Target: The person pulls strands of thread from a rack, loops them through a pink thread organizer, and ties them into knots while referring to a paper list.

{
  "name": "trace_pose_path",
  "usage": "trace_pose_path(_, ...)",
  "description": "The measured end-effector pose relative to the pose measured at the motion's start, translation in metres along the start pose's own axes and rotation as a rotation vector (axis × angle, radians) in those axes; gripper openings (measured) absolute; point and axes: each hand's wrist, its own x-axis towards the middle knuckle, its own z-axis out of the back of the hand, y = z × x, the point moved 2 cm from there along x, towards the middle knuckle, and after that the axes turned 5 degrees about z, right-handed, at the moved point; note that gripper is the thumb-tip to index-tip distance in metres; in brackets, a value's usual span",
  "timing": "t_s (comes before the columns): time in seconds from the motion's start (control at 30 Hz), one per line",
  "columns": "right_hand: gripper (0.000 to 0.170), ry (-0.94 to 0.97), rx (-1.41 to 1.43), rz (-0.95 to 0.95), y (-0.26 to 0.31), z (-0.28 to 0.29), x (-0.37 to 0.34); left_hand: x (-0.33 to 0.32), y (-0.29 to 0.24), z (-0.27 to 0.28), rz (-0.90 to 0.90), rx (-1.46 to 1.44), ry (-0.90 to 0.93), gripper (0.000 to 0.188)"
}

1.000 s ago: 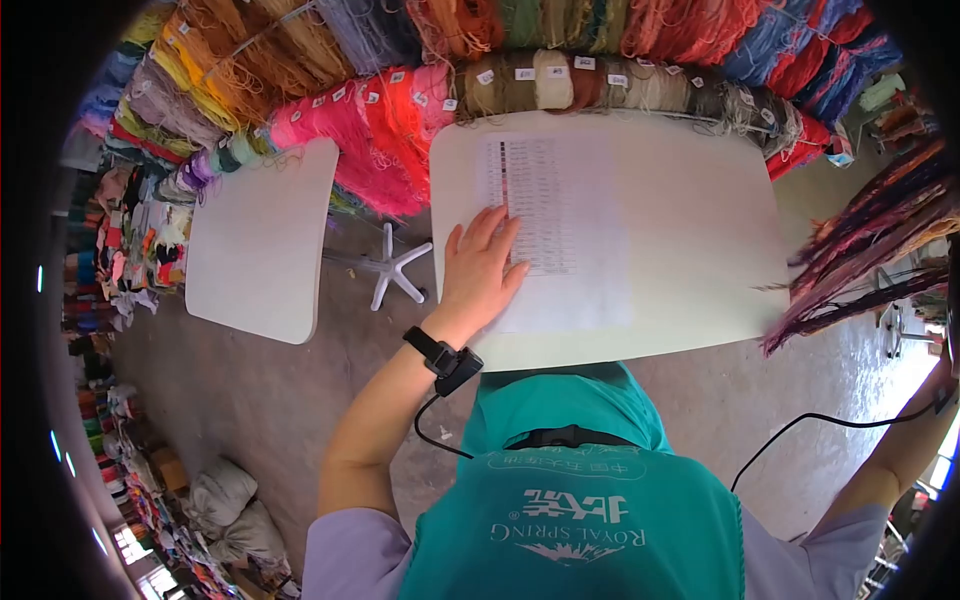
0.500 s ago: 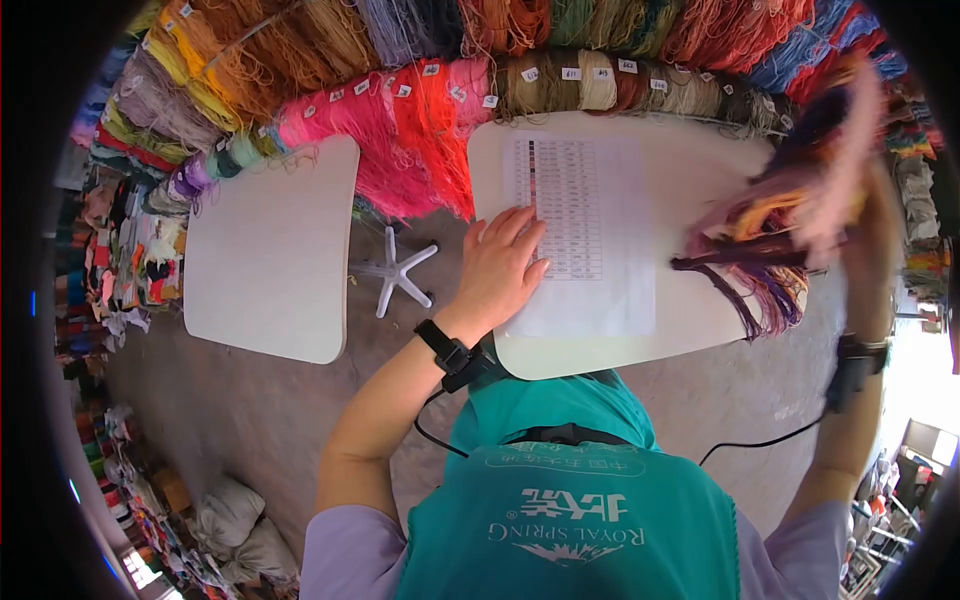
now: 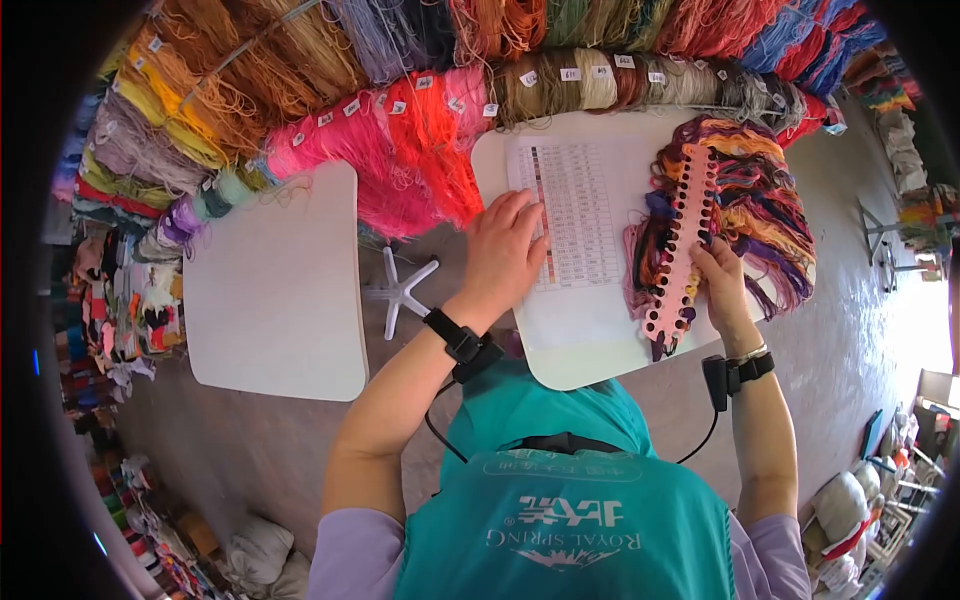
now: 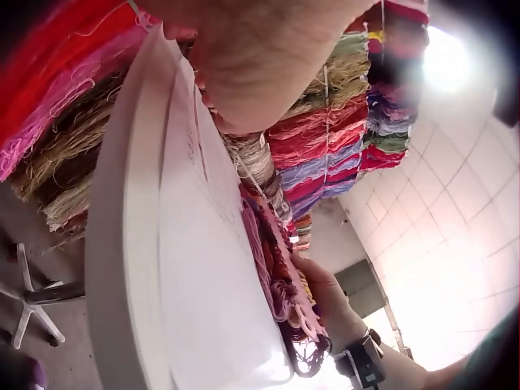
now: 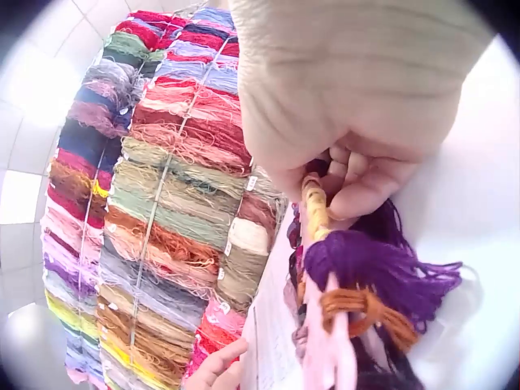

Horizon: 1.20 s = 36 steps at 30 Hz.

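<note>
A pink thread holder strip (image 3: 684, 235) with holes along both edges lies at the right of the white table (image 3: 570, 362), overlapping the printed chart's right side. Looped skeins of purple, orange, yellow and dark thread (image 3: 765, 200) hang from it. My right hand (image 3: 727, 285) pinches the strip's right edge between thumb and fingers. Up close in the right wrist view, a purple skein (image 5: 366, 264) and a brown-orange skein (image 5: 370, 315) are knotted through it near the thumb. On the chart sheet (image 3: 590, 225), my left hand (image 3: 503, 255) rests with fingers extended beside the column of color swatches.
Racks of colored thread hanks with number tags (image 3: 600, 75) stand along the table's far side. To the left is a second white table (image 3: 270, 300), with a white star-shaped chair base (image 3: 400, 292) between them. Stuffed sacks (image 3: 260, 550) sit on the floor.
My right hand has swung in from the far right, bringing the thread holder and its skeins down onto the table. The left hand stays on the chart.
</note>
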Motion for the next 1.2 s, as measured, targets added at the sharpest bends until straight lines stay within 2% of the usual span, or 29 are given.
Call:
trace_pose_path(0.33, 0.018, -0.093, -0.038, 0.011, -0.002, -0.004, -0.001, 0.002, 0.006, -0.001, -0.063, 0.042, -0.007, 0.044)
trace_pose_path(0.9, 0.017, -0.108, -0.08, 0.007, 0.006, -0.011, -0.004, 0.003, 0.001, -0.003, -0.063, 0.112, 0.0, 0.046)
trace_pose_path(1.2, 0.016, -0.093, -0.117, 0.006, 0.006, -0.013, -0.005, 0.003, -0.008, -0.002, -0.014, 0.194, 0.037, 0.057)
